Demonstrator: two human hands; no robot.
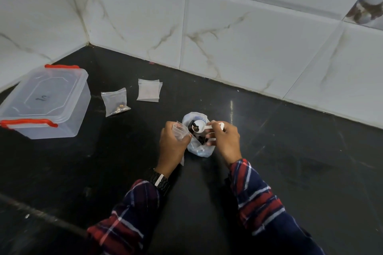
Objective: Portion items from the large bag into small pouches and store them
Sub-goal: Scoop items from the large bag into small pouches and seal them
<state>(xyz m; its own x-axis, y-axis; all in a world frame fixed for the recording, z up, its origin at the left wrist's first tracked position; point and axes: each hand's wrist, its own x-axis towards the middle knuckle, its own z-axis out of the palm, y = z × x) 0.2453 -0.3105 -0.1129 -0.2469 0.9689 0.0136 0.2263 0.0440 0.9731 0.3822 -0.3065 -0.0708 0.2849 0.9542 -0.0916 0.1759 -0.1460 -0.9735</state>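
The large clear bag (pixel 199 150) lies open on the black counter, with dark items inside it. My left hand (pixel 173 143) grips a small clear pouch (pixel 179 130), its mouth held open beside the bag. My right hand (pixel 227 140) pinches the handle of a white measuring spoon (pixel 200 125); its bowl hovers over the bag's opening, close to the pouch, with a few small pieces in it. A filled small pouch (pixel 115 101) with brownish bits lies to the left. A short stack of empty pouches (pixel 149 90) lies behind the bag.
A clear plastic storage box (pixel 44 102) with red latches and its lid on stands at the far left. White marble-pattern wall tiles (pixel 238 37) rise behind the counter (pixel 290 161) and meet in a corner at the back left.
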